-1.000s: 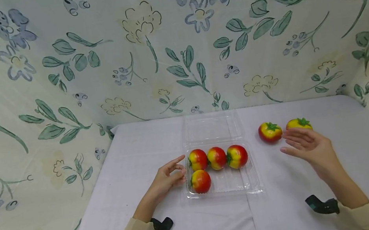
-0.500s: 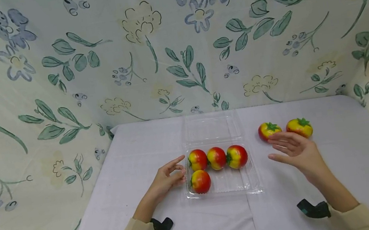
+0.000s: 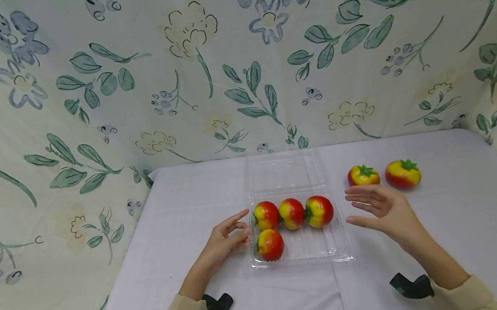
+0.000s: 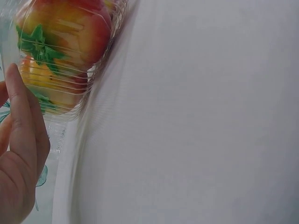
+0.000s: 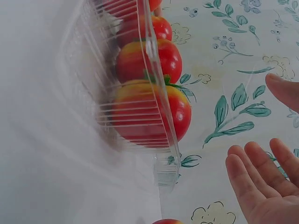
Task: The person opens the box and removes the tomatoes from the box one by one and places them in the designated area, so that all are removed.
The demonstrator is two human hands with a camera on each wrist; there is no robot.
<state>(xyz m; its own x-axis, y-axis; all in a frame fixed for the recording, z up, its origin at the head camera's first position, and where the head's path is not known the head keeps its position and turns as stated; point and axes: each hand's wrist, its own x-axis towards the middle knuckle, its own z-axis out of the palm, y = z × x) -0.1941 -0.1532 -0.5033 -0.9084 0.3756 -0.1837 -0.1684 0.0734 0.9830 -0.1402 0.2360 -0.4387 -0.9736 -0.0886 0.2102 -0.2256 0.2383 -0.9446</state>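
A clear plastic clamshell box (image 3: pixel 315 244) stands unfolded at the table's middle. It holds several red-and-yellow, tomato-like fruits with green leafy tops: a back row of three and one fruit (image 3: pixel 270 245) at front left. My left hand (image 3: pixel 223 242) is at the box's left side, index fingertip right at the rim, fingers loose. The left wrist view shows its fingers (image 4: pixel 21 116) alongside the ribbed wall. My right hand (image 3: pixel 382 212) hovers right of the box, holding nothing, thumb and fingers spread apart. Behind it sit two more fruits, a nearer one (image 3: pixel 363 175) partly covered by the hand and another (image 3: pixel 403 174).
The box's transparent lid (image 3: pixel 284 171) lies folded back towards the far table edge. White cloth covers the table (image 3: pixel 178 197). A floral curtain (image 3: pixel 234 60) hangs behind and at both sides. Dark wrist-worn devices, one of them a black piece (image 3: pixel 411 286), sit below each hand.
My right hand has moved left from the two loose fruits towards the box, uncovering the far-right fruit. My left hand, the box and the fruits stay in place.
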